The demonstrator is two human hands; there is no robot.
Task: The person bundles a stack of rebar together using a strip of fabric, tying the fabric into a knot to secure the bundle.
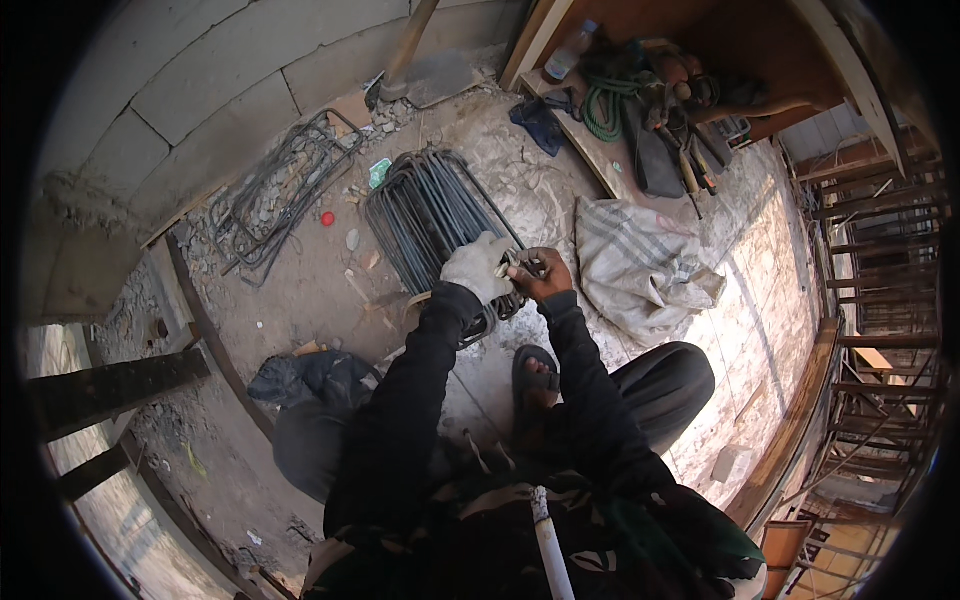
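Observation:
A thick bundle of bent steel rebar stirrups [425, 210] lies on the dusty floor ahead of me. At its near right end my left hand [478, 268], in a pale work glove, is closed, its fingers bunched against the bars. My bare right hand [543, 272] meets it there, fingers curled in a pinch. Something small and pale shows between the two hands, but its kind is hidden by the fingers. The near ends of the stirrups stick out below my hands.
Loose stirrups [290, 195] lie among rubble by the block wall [210, 85]. A shovel blade [440, 78] rests at the back. Right of my hands is a crumpled woven sack [645, 265]. Green rope [603, 105] and hand tools [692, 165] lie on a board. Timber [790, 430] edges the right.

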